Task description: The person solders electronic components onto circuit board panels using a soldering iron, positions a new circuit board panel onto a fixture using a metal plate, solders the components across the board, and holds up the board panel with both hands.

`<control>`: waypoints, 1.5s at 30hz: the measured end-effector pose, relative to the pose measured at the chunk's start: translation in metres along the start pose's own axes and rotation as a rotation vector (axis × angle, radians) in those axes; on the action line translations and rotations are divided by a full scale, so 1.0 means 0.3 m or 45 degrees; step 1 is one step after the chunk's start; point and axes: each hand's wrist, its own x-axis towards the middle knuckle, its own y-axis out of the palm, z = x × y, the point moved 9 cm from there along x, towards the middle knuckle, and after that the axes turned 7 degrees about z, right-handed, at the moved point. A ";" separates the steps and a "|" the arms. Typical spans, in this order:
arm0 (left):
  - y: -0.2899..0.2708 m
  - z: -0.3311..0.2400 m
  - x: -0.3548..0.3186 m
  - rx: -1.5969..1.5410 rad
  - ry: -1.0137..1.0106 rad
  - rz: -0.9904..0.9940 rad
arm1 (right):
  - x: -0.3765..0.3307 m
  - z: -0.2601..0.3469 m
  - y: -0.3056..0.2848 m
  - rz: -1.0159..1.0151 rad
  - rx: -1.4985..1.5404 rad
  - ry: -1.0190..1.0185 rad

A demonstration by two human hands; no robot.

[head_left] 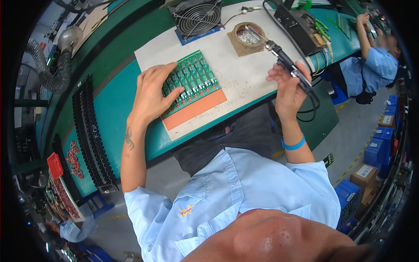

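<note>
A green circuit board panel (196,78) with rows of small parts lies on a whitish mat, with an orange board (198,109) showing along its near edge. My left hand (152,89) is open, fingers and thumb spread over the panel's left side, covering part of it. In my right hand (290,89), raised over the mat's right end, is a soldering iron (286,61) with a black cable. Its metal tip reaches into a round, brownish-rimmed dish (248,35) filled with silvery, shredded-looking material, on a brown square base.
Behind the panel stands a fan (200,19); a black box (299,28) with cables is at the far right. Black slotted racks (89,131), small red parts (74,159) and a red bin (54,165) lie at left. Co-workers (369,67) sit at both ends.
</note>
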 end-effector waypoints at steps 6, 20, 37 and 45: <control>-0.029 -0.061 0.013 0.146 0.119 -0.015 | 0.029 -0.022 0.058 0.136 -0.432 -0.034; 0.072 -0.151 0.181 0.007 0.099 -0.180 | 0.032 -0.078 0.140 0.562 -0.513 0.376; 0.074 -0.164 0.181 -0.008 0.057 -0.274 | 0.046 -0.104 0.143 0.713 -0.566 0.414; 0.072 -0.168 0.181 0.008 0.063 -0.285 | 0.049 -0.099 0.153 0.712 -0.597 0.445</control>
